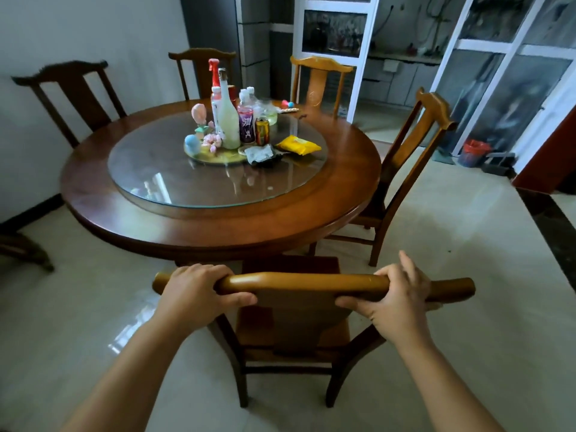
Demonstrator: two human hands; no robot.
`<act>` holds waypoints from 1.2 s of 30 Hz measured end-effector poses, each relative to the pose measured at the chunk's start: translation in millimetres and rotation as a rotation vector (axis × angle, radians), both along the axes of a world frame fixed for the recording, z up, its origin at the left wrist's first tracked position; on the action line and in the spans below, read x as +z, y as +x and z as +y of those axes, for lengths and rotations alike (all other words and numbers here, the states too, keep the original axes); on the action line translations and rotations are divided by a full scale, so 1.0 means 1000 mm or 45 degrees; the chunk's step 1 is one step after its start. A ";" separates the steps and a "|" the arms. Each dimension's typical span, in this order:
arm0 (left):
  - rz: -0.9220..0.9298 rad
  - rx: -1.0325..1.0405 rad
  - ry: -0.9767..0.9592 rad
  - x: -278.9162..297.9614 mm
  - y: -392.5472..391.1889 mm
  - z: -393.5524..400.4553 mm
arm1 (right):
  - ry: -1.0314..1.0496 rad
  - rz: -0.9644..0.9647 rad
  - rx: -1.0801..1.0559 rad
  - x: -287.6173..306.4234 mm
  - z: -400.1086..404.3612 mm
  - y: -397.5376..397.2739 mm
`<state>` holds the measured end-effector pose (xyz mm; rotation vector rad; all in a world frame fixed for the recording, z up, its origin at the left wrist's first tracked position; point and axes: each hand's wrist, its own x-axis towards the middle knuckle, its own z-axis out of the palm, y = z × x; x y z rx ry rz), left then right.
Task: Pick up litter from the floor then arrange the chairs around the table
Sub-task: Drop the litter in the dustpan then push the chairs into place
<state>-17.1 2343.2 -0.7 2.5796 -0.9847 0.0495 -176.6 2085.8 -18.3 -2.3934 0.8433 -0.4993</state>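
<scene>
A wooden chair stands right in front of me, its seat front tucked under the near edge of the round wooden table. My left hand grips the left part of its top rail. My right hand grips the right part of the same rail. Several other chairs ring the table: a dark one at the far left, one at the back, a lighter one at the back right, and one on the right side.
Bottles, cans, a yellow packet and crumpled wrappers sit on the table's glass turntable. A red bucket and a dustpan stand by the glass doors at the right. Pale tiled floor surrounds the table; a dark chair leg shows at far left.
</scene>
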 end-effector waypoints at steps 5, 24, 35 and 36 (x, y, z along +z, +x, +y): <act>-0.097 0.166 0.027 -0.005 -0.011 -0.010 | -0.022 -0.017 0.094 0.006 -0.019 0.016; -0.198 0.466 -0.009 -0.019 -0.040 -0.077 | 0.025 -0.105 0.318 -0.003 -0.114 0.053; -0.174 0.620 -0.012 -0.017 -0.060 -0.121 | 0.003 -0.113 0.516 0.002 -0.163 0.071; -0.179 0.635 -0.012 -0.017 -0.060 -0.126 | 0.012 -0.112 0.530 0.003 -0.167 0.073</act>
